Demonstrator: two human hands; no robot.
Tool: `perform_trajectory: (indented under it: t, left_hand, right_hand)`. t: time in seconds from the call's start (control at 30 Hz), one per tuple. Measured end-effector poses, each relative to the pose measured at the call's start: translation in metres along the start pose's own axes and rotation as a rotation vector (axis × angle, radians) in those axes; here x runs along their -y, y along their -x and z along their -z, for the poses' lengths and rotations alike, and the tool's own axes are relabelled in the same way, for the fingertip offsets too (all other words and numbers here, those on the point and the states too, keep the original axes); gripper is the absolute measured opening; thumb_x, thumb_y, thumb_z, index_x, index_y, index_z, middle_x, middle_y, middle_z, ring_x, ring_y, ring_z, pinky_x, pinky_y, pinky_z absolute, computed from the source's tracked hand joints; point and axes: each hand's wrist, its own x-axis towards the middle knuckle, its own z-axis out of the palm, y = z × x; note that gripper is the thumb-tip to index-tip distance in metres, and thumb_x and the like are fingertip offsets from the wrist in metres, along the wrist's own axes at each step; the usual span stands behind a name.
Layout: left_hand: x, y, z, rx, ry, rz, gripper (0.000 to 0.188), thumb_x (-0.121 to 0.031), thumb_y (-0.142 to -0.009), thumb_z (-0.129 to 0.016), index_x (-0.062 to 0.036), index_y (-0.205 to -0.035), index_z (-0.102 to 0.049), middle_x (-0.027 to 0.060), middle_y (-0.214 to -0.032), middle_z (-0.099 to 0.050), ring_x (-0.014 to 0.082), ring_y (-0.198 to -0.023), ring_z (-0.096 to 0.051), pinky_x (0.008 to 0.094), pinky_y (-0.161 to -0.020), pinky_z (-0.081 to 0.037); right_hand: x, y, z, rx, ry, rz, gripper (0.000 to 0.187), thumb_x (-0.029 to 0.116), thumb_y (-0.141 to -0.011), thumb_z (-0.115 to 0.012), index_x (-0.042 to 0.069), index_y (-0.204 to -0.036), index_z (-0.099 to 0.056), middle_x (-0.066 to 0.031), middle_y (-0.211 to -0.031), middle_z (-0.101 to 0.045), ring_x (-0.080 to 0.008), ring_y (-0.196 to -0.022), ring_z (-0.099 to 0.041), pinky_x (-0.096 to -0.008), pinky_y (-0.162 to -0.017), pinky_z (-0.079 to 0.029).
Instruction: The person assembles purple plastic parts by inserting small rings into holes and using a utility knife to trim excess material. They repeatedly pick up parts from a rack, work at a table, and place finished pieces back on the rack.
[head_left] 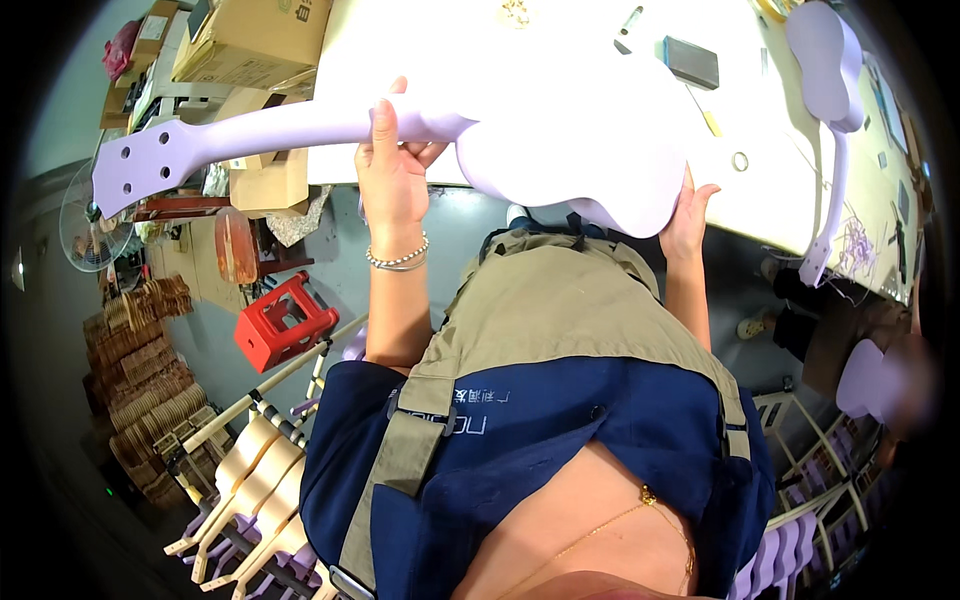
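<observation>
A lavender ukulele (575, 160) without strings or tuners lies level in front of me, its headstock pointing left and its body glaring in bright light. My left hand (395, 180) is closed round the neck near the body, the thumb up along the near side. At the body's rounded right end, my right hand (686, 222) grips the edge with the thumb out to the side; some of its fingers are hidden by the body. The ukulele is over the front edge of a white worktable (400, 45).
Another lavender ukulele (828, 70) lies at the table's right. A dark block (691, 62), a ring (740, 161) and purple shavings (855, 245) are there too. Left are cardboard boxes (250, 45), a red stool (285, 322), a fan (92, 225) and a rack of unpainted ukuleles (255, 460). A co-worker (850, 330) sits right.
</observation>
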Motion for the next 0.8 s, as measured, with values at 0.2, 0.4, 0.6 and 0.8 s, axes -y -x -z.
perform_trajectory:
  t: [0.2,0.4,0.6,0.8]
  left_hand:
    - [0.0,0.001,0.004,0.077,0.139,-0.089,0.051,-0.032,-0.091,-0.046,0.0004,-0.128,-0.035,0.0209,-0.11,-0.054,0.0249,-0.096,-0.059,0.0364,-0.081,-0.051]
    - [-0.019,0.009,-0.014,0.011,-0.064,-0.245,0.049,-0.027,-0.091,-0.048,0.0019,-0.128,-0.034,0.0227,-0.106,-0.056,0.0194,-0.082,-0.063,0.0283,-0.066,-0.055]
    - [-0.022,0.017,-0.03,-0.024,-0.249,-0.384,0.034,-0.018,-0.087,-0.057,0.0079,-0.107,-0.05,0.0106,-0.094,-0.059,0.0109,-0.076,-0.057,0.0224,-0.063,-0.049]
    - [-0.023,0.02,-0.036,-0.092,-0.396,-0.462,0.029,-0.015,-0.08,-0.067,0.0077,-0.095,-0.056,0.0035,-0.077,-0.061,0.0044,-0.062,-0.052,0.0154,-0.057,-0.04]
  right_hand:
    - [-0.014,-0.005,0.037,0.108,0.166,0.079,0.072,0.054,-0.09,-0.029,-0.002,-0.134,-0.022,-0.0125,-0.134,-0.034,-0.0224,-0.123,-0.033,-0.0347,-0.102,-0.025]
    - [0.011,-0.004,0.017,0.048,0.183,-0.154,0.067,0.048,-0.09,-0.039,-0.005,-0.13,-0.031,-0.0144,-0.128,-0.042,-0.0217,-0.115,-0.043,-0.0324,-0.096,-0.034]
    - [0.028,-0.001,-0.011,0.003,0.138,-0.475,0.056,0.041,-0.091,-0.042,-0.002,-0.126,-0.04,-0.0153,-0.123,-0.048,-0.0214,-0.109,-0.049,-0.0283,-0.089,-0.04]
    - [0.009,-0.001,0.01,0.089,0.01,-0.599,0.052,0.039,-0.091,-0.042,0.001,-0.126,-0.042,-0.0121,-0.12,-0.051,-0.0196,-0.105,-0.051,-0.0275,-0.087,-0.041]
